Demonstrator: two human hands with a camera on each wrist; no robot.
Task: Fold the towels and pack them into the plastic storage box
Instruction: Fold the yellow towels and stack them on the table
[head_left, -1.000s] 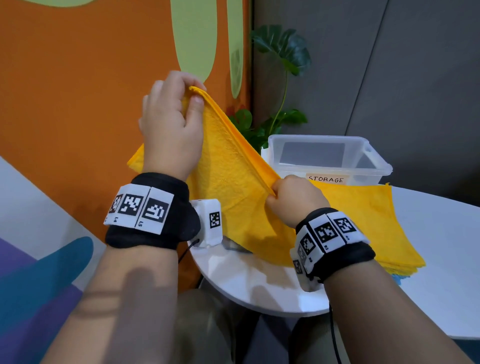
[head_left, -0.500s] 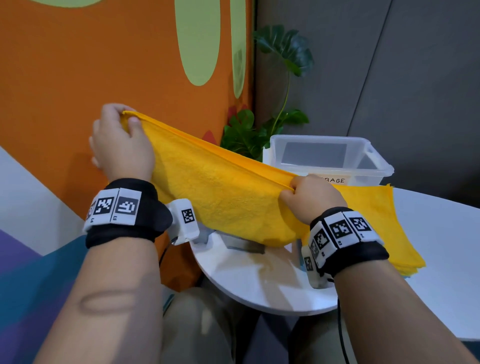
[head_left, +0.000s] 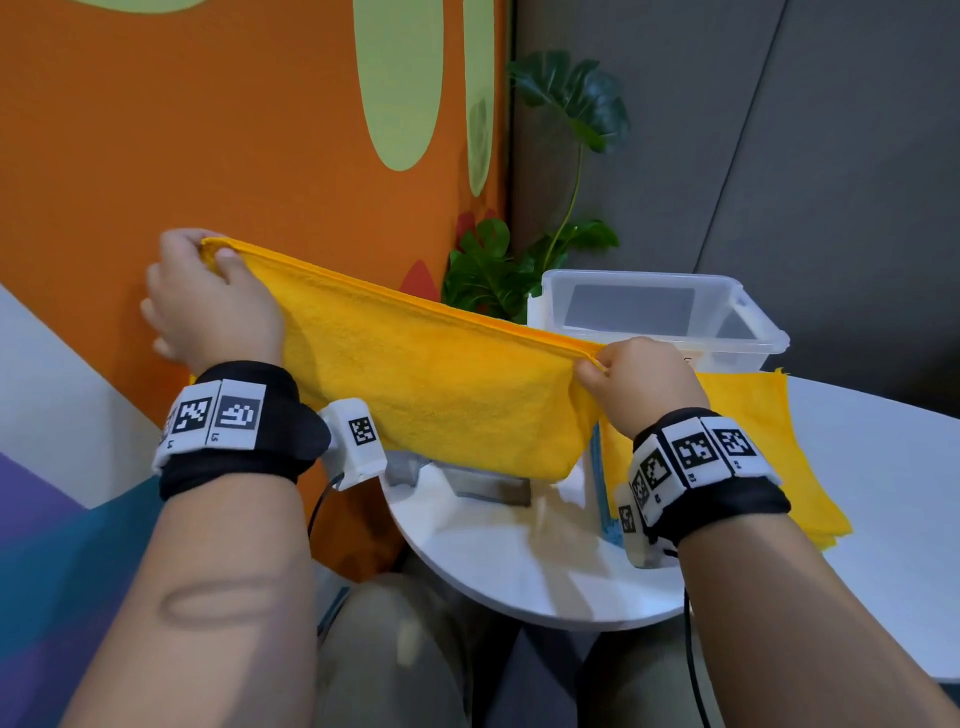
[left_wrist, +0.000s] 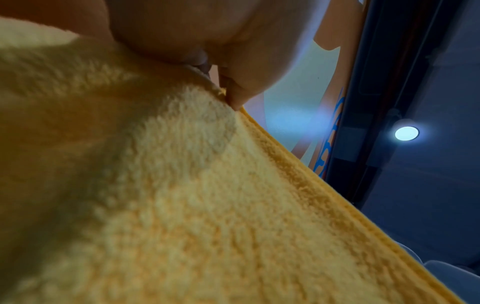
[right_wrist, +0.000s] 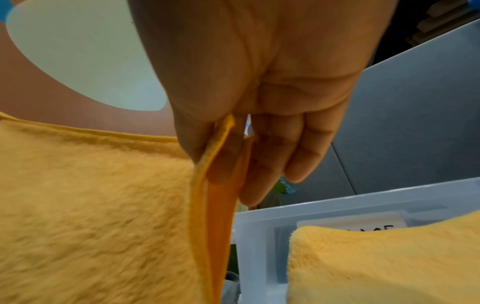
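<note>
**Yellow towel held taut between both hands above the worktop**

A yellow terry-cloth towel (head_left: 431, 395), doubled so that two layers show along its upper edge, hangs stretched in the air between the person's two hands. The left hand (head_left: 213, 306) is the higher one, out to the left in front of the orange wall (head_left: 208, 130); its thumb and fingers are curled over the towel's upper left corner and pinch it. The right hand (head_left: 644, 382) is lower and nearer the clear plastic storage box (head_left: 753, 338); the right wrist view shows the thumb pressing the towel's two edges against the index finger (right_wrist: 221, 164), with the remaining fingers loosely curled beside it. The top edge therefore slopes down from left to right, and the lower folded edge hangs just above the round white worktop (head_left: 498, 566).

A flat stack of further yellow towels (head_left: 779, 457) lies on the worktop to the right, behind the right wrist, and a blue cloth edge (head_left: 605, 499) shows beneath it. The storage box stands at the back of the worktop, just behind the stack, with no lid on it. A green leafy plant (head_left: 498, 270) stands behind, left of the box.
</note>
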